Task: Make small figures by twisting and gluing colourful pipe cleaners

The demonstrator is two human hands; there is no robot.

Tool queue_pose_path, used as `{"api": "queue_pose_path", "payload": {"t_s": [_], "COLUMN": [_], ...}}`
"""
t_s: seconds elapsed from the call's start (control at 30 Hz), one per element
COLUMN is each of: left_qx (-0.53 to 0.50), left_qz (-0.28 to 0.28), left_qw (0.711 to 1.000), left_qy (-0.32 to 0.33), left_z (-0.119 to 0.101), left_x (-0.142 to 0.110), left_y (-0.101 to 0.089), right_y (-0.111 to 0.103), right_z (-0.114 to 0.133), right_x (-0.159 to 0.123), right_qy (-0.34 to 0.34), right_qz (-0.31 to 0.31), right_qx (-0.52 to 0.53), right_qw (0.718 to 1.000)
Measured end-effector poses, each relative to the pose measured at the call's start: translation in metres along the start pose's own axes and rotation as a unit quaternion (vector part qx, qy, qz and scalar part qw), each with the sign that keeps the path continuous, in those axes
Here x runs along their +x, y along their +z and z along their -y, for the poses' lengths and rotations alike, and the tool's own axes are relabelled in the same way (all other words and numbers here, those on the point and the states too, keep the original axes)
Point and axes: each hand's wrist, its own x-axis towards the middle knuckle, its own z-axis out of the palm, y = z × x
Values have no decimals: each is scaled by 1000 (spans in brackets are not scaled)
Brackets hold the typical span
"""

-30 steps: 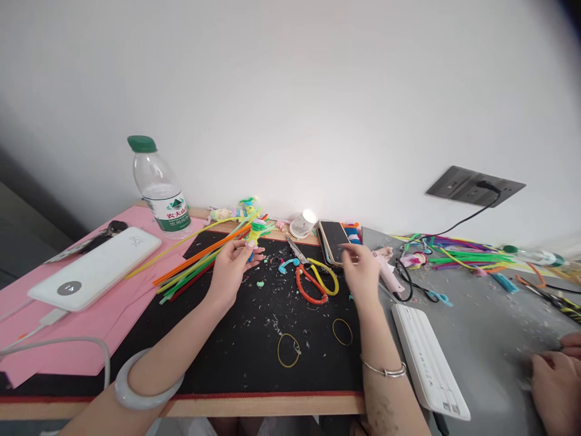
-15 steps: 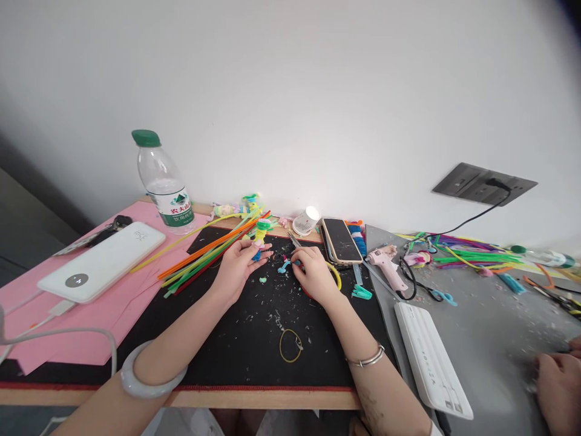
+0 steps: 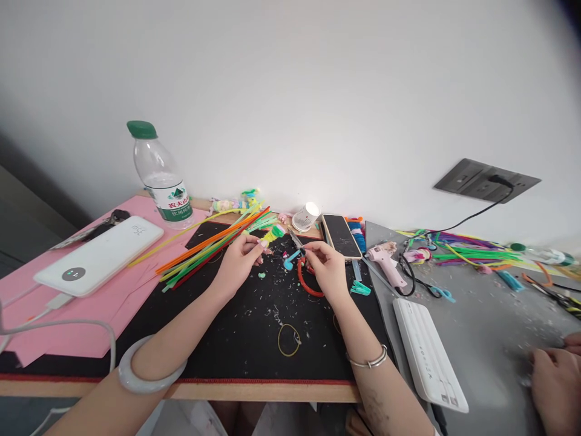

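My left hand (image 3: 245, 260) is closed around a small yellow-and-green pipe cleaner figure (image 3: 273, 235), whose green end points to the right. My right hand (image 3: 325, 266) pinches the end of a short light blue pipe cleaner piece (image 3: 291, 262) just above the mat. Below the right fingers lies a pointed metal tool (image 3: 296, 238) with a curved red handle (image 3: 307, 283); the hand covers part of it. A pale green scrap (image 3: 261, 275) sits between the hands on the black mat (image 3: 227, 345).
Long pipe cleaners (image 3: 200, 254) lie left, beside pink sheets (image 3: 113, 254), a water bottle (image 3: 166, 188) and a power bank (image 3: 100, 254). Behind stand a paper cup (image 3: 305, 217) and a phone (image 3: 342, 236). Rightward are a glue gun (image 3: 387, 265), another power bank (image 3: 429, 354) and another person's hand (image 3: 556, 384).
The figure in my left hand has tipped from upright toward the right. My right hand has risen slightly, showing more of the red handle, and the light blue piece now reaches its fingertips.
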Motion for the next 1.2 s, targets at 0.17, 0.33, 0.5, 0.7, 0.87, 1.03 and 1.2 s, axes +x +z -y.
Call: {"api": "queue_pose_path", "payload": {"t_s": [0.17,0.33,0.5,0.7,0.87,1.03,1.2], "left_qx": [128,146,168,192,224,224,206], "left_qz": [10,12,45,97,105,109,100], "left_qw": [992,989,983,975,966,967,972], "left_qy": [10,21,50,56,69,53,47], "left_z": [-2,2,4,2,2,-1,-5], "left_x": [0,1,0,-4,-5,-7,-8], "left_y": [-2,-2,-4,-1,-1,1,3], "right_y": [-5,-5,2,11,12,14,16], "right_z": [1,0,4,5,4,2,2], "right_x": [1,2,-2,-5,-6,-7,-6], "right_qy": [-4,26,16,-47,-86,-105,-103], "right_qz": [-6,13,16,20,15,16,14], "right_qx": [22,60,54,-23,-56,-76,-96], "right_qw": [1000,998,998,998,995,991,990]}}
